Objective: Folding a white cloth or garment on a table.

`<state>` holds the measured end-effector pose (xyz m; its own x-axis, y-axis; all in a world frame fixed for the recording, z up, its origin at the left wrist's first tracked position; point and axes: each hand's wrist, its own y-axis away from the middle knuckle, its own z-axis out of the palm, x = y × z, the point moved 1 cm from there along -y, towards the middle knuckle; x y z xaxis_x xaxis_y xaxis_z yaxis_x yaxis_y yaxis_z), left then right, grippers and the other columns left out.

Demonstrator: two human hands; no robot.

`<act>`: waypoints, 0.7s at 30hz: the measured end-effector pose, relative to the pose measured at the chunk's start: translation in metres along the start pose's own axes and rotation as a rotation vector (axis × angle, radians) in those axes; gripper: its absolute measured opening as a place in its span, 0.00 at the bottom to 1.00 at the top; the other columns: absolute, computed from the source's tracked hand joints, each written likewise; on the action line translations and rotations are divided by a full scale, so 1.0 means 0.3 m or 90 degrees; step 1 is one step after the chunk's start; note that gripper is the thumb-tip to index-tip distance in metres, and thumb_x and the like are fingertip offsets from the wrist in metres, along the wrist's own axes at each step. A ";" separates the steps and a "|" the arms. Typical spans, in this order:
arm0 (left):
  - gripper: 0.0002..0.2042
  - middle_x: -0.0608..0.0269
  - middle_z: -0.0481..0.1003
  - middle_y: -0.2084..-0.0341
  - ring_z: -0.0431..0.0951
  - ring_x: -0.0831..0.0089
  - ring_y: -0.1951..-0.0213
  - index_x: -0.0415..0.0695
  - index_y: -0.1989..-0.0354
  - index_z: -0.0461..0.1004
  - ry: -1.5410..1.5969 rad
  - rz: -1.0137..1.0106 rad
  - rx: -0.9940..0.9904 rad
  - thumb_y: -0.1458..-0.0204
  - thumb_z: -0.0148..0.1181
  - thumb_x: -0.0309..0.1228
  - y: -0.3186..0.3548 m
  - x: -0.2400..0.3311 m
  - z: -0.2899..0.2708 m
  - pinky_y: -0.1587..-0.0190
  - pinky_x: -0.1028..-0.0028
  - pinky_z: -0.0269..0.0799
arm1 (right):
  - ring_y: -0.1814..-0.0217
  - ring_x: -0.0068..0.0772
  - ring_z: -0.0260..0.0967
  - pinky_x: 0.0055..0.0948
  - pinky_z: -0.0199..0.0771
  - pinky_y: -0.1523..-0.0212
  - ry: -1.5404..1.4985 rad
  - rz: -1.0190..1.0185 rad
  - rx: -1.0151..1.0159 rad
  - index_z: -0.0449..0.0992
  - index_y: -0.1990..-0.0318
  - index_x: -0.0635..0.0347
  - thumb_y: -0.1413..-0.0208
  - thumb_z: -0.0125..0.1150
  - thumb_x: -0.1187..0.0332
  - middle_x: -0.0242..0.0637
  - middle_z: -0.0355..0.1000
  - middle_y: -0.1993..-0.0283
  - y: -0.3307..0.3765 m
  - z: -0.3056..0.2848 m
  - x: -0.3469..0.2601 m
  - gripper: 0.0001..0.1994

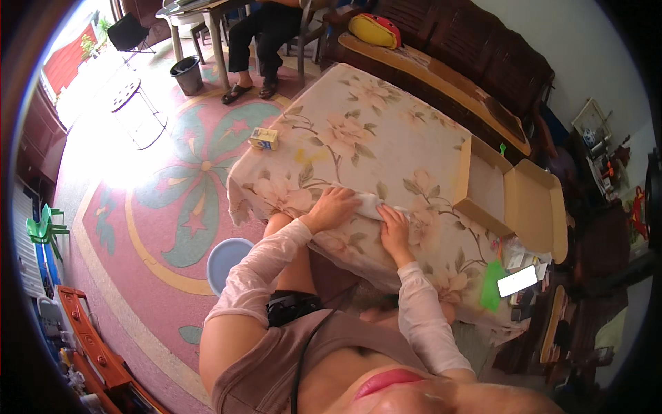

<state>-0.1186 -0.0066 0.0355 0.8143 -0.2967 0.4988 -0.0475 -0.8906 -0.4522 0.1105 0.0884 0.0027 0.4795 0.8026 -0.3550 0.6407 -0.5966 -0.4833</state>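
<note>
A small white bundle (369, 205), which looks like rolled or folded cloth, lies on the flowered tablecloth (407, 124) near the table's front edge. My left hand (334, 209) grips its left end, with the fingertips curled over it. At the bundle's right end, the fingers of my right hand (394, 231) press down and hold it. The undersides of both hands' fingers are hidden. To the right, an open cardboard box (527, 217) rests with its lid folded outward.
A small yellow box (264, 139) sits near the table's left edge. A lit phone (516, 281) and a green item (491, 284) lie at the right corner. On the floor at left is a blue basin (226, 265). Someone sits beyond the table, near a dark bucket (187, 76).
</note>
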 end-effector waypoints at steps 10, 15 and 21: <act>0.18 0.64 0.74 0.50 0.71 0.61 0.46 0.55 0.49 0.76 -0.109 0.037 -0.069 0.51 0.58 0.31 0.072 0.001 -0.007 0.45 0.59 0.64 | 0.41 0.43 0.66 0.42 0.65 0.41 -0.007 -0.004 -0.053 0.76 0.45 0.50 0.51 0.57 0.76 0.36 0.72 0.43 0.056 -0.048 -0.063 0.23; 0.20 0.64 0.75 0.50 0.71 0.61 0.46 0.55 0.48 0.78 -0.046 0.030 -0.095 0.52 0.54 0.28 -0.029 -0.089 0.035 0.45 0.59 0.65 | 0.40 0.44 0.65 0.42 0.64 0.40 -0.003 -0.029 -0.086 0.74 0.43 0.51 0.50 0.55 0.79 0.37 0.72 0.42 -0.021 -0.029 0.016 0.24; 0.18 0.61 0.78 0.53 0.74 0.61 0.48 0.53 0.55 0.82 -0.048 -0.015 0.042 0.53 0.53 0.24 -0.281 -0.206 0.126 0.45 0.63 0.66 | 0.42 0.45 0.69 0.42 0.68 0.43 0.020 0.001 -0.004 0.76 0.47 0.55 0.47 0.53 0.76 0.40 0.74 0.46 -0.236 0.032 0.148 0.19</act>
<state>-0.1430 0.0998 0.0147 0.8562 -0.2473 0.4537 0.0077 -0.8718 -0.4898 0.0807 0.1663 0.0134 0.4991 0.8014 -0.3297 0.6437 -0.5976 -0.4780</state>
